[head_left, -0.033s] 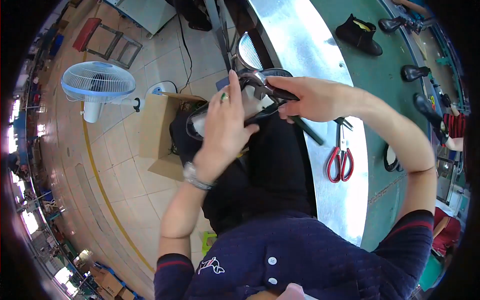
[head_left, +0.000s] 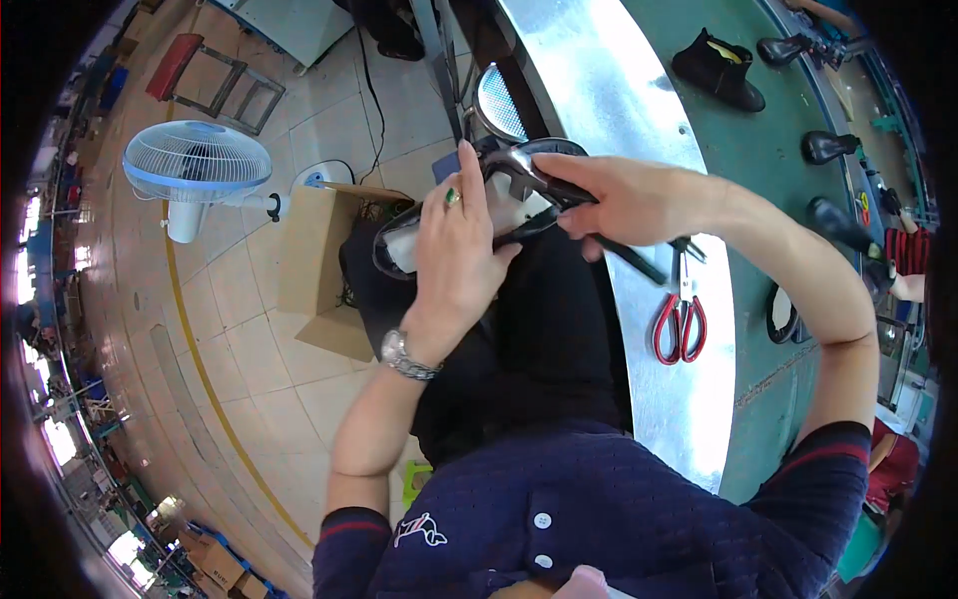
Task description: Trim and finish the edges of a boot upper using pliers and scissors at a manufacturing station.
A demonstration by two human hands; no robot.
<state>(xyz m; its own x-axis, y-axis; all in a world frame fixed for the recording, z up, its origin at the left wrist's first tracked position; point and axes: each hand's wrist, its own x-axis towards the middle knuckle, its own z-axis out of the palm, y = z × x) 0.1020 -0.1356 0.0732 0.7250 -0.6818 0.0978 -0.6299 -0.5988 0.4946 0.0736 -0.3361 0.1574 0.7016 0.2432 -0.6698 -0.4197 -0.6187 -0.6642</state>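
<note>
A dark shoe (head_left: 396,253) with a pale underside lies across my lap, sole upward, beside the bench. My left hand (head_left: 451,245) rests over its middle, fingers stretched out and thumb apart; the hand hides part of the shoe. In my right hand (head_left: 621,200) is a pair of pincers (head_left: 514,162) with a silvery curved head and dark handles. The head reaches the shoe's far end, close to my left fingertips; whether its jaws grip the edge I cannot tell. Red-handled scissors (head_left: 679,329) lie on the bench, below my right wrist.
The metal bench (head_left: 599,75) curves along my right. Beyond it, a green conveyor (head_left: 689,190) carries a black boot (head_left: 718,70) and other dark shoes. A cardboard box (head_left: 317,265) stands open at my left knee, near a white-blue fan (head_left: 197,165) and a red-topped stool (head_left: 175,68).
My left hand and forearm have shifted slightly right. The pincers have turned a little at the shoe, and their dark green handle has moved right.
</note>
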